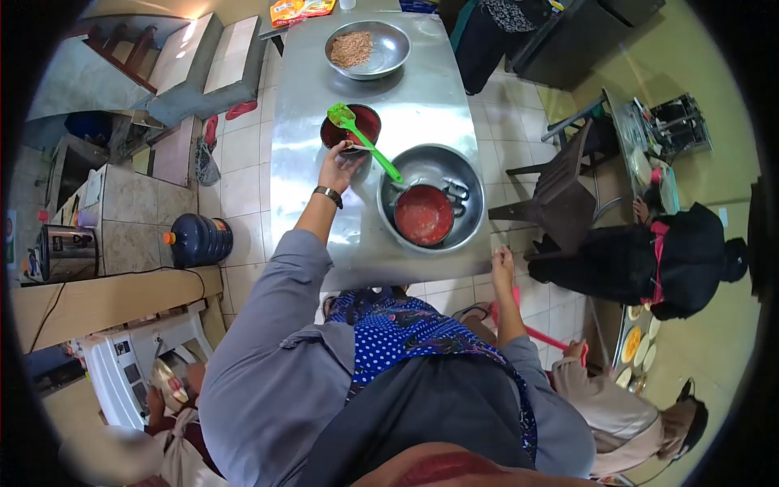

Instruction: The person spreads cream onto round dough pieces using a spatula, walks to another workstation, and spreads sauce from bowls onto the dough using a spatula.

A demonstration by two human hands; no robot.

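Observation:
My left hand (pixel 339 169), with a watch on the wrist, grips the near side of a small dark bowl (pixel 371 119) with a red inside. A bright green spatula (pixel 369 146) lies across that bowl, its handle slanting toward a wide metal basin (pixel 471 174). Inside the basin sits a red bowl (pixel 423 215), with dark-handled utensils (pixel 457 195) beside it. My right hand (pixel 503 261) hangs by the table's near right corner, fingers curled in, with nothing visible in them.
On the steel table (pixel 308 231) a metal bowl (pixel 389 50) holds brown crumbly food. A brown chair (pixel 560 199) stands to the right, near a person in black (pixel 690 260). Another person grips a red handle (pixel 552 341) at lower right. A blue water jug (pixel 203 242) lies left.

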